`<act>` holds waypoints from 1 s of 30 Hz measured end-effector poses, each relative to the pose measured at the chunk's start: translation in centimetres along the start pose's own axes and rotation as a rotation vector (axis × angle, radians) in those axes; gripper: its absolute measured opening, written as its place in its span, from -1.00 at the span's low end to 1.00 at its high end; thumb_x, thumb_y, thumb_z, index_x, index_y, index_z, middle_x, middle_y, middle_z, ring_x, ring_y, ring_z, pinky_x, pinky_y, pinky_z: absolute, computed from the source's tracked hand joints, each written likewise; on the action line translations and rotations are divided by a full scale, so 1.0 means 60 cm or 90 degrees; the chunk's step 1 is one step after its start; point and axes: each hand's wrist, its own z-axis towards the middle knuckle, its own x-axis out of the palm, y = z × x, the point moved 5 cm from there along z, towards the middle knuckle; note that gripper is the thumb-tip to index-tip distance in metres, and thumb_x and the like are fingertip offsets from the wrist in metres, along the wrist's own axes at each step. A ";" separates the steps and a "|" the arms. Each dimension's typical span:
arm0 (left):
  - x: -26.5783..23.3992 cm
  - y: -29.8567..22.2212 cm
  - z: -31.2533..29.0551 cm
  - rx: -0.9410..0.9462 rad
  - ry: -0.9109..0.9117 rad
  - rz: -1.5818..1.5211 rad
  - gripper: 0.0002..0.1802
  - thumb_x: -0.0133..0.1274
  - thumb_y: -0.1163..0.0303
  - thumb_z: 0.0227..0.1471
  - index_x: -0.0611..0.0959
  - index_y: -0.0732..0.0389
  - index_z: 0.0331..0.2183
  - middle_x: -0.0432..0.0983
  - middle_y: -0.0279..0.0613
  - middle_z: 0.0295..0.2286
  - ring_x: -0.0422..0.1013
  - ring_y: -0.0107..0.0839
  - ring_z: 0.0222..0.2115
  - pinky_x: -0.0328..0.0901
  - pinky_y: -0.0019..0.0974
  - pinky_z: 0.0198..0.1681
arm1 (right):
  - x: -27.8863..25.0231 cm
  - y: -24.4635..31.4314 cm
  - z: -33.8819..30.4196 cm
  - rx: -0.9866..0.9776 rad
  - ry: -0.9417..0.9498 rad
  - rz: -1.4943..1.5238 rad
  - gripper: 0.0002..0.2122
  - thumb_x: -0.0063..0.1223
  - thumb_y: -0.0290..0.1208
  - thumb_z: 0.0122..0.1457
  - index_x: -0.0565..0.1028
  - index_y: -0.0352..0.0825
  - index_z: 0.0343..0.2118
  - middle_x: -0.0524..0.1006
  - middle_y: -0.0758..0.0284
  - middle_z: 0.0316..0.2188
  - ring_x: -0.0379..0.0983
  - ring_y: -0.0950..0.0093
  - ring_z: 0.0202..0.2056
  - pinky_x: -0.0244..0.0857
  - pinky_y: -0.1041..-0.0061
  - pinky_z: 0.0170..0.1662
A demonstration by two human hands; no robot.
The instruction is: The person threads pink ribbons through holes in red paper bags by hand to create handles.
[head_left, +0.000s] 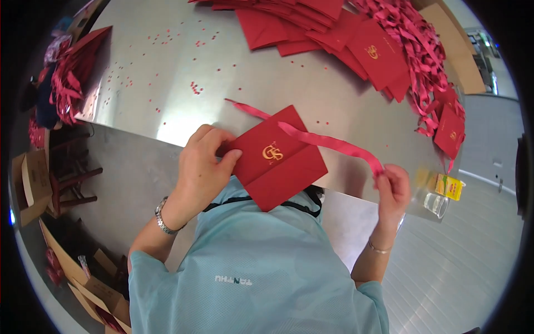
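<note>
A red paper bag (286, 181), folded flat with a gold emblem, lies tilted over the table's near edge in front of me. My left hand (207, 158) pinches its left corner between thumb and fingers. Through the bag's upper part runs a pink-red ribbon (334, 143); one loose tail lies on the metal table beyond the bag. The other end is stretched out to the right, where my right hand (392, 186) pinches it between thumb and fingers.
Flat red bags (356, 47) lie stacked at the far side of the metal table (194, 106), beside a heap of ribbons (414, 50). A glass (435, 205) and a small yellow box (449, 186) stand right. Red paper dots are scattered about. Cardboard boxes (34, 181) sit left.
</note>
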 end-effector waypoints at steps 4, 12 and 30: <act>-0.004 -0.001 0.011 0.005 0.054 -0.003 -0.82 0.22 0.53 -0.14 0.58 0.27 -0.38 0.47 -0.14 -0.42 0.47 -0.23 -0.44 0.38 -0.28 -0.38 | 0.039 0.100 -0.027 -0.099 0.124 0.190 -0.81 -0.18 -0.80 -0.09 0.48 -0.46 -0.46 0.45 0.23 -0.53 0.35 0.51 -0.58 0.18 0.61 -0.55; -0.004 0.017 0.017 -0.028 0.095 -0.110 -0.83 0.19 0.55 -0.13 0.59 0.29 -0.38 0.46 -0.12 -0.43 0.45 -0.27 -0.46 0.36 -0.27 -0.38 | 0.170 0.167 -0.043 -0.099 0.506 0.104 -0.72 0.26 -0.66 -0.34 0.62 -0.41 -0.42 0.57 0.18 -0.46 0.52 0.36 -0.48 0.33 0.55 -0.45; 0.016 0.009 0.034 -0.003 0.281 -0.051 -0.83 0.08 0.50 -0.04 0.65 0.32 -0.33 0.53 0.04 -0.33 0.49 -0.04 -0.30 0.37 -0.14 -0.18 | 0.297 0.069 -0.010 0.050 0.398 -0.059 -0.88 0.01 -0.52 0.24 0.51 -0.44 -0.24 0.58 0.35 -0.45 0.45 0.62 -0.45 0.36 0.63 -0.35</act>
